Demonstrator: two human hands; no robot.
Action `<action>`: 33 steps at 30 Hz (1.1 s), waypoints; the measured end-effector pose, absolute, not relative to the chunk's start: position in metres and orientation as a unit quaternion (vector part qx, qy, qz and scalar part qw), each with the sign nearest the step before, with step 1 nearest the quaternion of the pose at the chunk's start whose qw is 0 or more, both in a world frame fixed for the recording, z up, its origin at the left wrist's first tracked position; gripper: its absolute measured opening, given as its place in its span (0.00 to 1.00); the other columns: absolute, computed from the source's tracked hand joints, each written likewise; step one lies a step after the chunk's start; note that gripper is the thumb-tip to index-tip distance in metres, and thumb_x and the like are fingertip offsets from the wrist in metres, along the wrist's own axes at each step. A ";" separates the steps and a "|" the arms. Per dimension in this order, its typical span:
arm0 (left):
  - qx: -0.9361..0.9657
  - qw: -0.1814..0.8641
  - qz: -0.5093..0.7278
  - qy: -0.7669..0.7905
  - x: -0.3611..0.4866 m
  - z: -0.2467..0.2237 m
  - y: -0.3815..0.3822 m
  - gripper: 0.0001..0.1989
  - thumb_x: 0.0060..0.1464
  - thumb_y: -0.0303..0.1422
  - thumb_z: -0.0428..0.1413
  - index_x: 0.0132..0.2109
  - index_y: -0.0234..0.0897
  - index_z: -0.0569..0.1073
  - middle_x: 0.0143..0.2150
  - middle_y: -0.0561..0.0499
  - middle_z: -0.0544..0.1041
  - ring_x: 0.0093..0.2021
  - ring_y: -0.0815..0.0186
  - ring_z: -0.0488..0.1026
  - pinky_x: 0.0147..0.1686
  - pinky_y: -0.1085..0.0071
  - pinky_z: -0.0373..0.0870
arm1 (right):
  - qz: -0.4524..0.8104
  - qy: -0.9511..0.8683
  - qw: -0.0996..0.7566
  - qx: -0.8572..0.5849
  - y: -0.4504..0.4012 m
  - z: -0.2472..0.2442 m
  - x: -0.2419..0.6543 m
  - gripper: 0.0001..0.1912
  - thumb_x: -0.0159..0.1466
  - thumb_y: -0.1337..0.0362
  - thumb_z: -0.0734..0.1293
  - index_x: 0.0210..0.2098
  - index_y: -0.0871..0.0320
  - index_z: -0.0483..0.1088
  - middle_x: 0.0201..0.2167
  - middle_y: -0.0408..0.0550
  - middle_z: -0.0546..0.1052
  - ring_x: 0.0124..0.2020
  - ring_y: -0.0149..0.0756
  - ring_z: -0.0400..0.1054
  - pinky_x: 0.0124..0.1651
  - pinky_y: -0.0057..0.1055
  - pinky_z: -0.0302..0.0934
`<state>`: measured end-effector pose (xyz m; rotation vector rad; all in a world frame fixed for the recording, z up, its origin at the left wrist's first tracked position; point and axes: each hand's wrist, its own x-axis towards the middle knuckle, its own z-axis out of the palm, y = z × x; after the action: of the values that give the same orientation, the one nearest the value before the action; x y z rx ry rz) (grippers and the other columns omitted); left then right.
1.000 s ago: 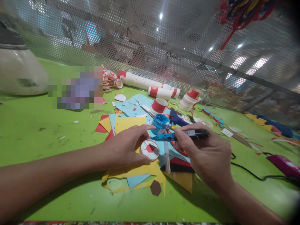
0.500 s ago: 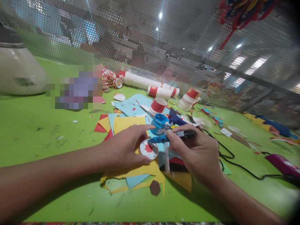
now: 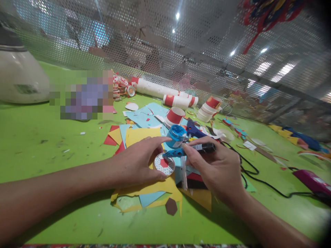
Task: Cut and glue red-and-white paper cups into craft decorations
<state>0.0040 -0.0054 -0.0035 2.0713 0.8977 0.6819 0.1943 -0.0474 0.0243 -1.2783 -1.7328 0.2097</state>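
We logged left fingers part-curled, gripping the dotted disc at the paint jar's 7 o'clock, right fingers pinching the marker; disc seemed light, stiffish, best rim-held.

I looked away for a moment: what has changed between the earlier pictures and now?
The right hand moved left, bringing the tip of the blue-smeared black marker over the round white disc with a red centre. Nothing was taken hold of or let go. The left hand stayed around the disc; the open jar of blue paint stayed put.
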 end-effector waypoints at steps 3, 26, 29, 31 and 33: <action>0.811 0.378 0.269 0.356 0.004 -0.004 -0.005 0.36 0.44 0.33 0.61 0.61 0.44 0.61 0.40 0.50 0.74 0.39 0.61 0.71 0.38 0.67 0.68 | 0.084 -0.717 0.466 -0.513 -0.047 0.027 0.193 0.05 0.60 0.63 0.69 0.30 0.58 0.71 0.20 0.40 0.75 0.17 0.27 0.66 0.21 0.24 0.62; 0.766 0.471 0.263 0.349 0.000 -0.004 -0.001 0.39 0.43 0.32 0.62 0.62 0.43 0.57 0.47 0.47 0.73 0.48 0.60 0.71 0.47 0.64 0.68 | 0.050 -0.720 0.475 -0.504 -0.052 0.027 0.193 0.04 0.60 0.64 0.69 0.30 0.57 0.71 0.19 0.38 0.74 0.18 0.27 0.66 0.22 0.24 0.61; 0.767 0.462 0.262 0.359 0.001 -0.004 0.000 0.40 0.42 0.33 0.63 0.62 0.43 0.58 0.47 0.46 0.73 0.46 0.61 0.71 0.47 0.63 0.68 | 0.041 -0.703 0.495 -0.509 -0.053 0.029 0.196 0.05 0.61 0.63 0.69 0.29 0.56 0.71 0.19 0.38 0.74 0.18 0.27 0.67 0.22 0.24 0.62; 0.773 0.452 0.258 0.364 0.001 -0.003 0.000 0.40 0.42 0.33 0.64 0.62 0.42 0.59 0.47 0.46 0.73 0.46 0.61 0.71 0.47 0.63 0.67 | 0.039 -0.705 0.491 -0.511 -0.053 0.029 0.197 0.05 0.61 0.63 0.69 0.29 0.56 0.71 0.18 0.38 0.74 0.17 0.27 0.66 0.22 0.24 0.62; 0.781 0.432 0.251 0.374 0.002 -0.001 -0.001 0.40 0.41 0.33 0.64 0.62 0.41 0.59 0.47 0.46 0.73 0.46 0.60 0.71 0.47 0.63 0.67 | 0.044 -0.709 0.483 -0.512 -0.053 0.029 0.197 0.05 0.60 0.63 0.69 0.29 0.56 0.71 0.19 0.39 0.74 0.18 0.27 0.66 0.21 0.24 0.62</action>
<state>0.0016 -0.0008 -0.0013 1.9473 0.9318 0.6267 0.1966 -0.0528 0.0285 -1.2474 -1.7284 0.1067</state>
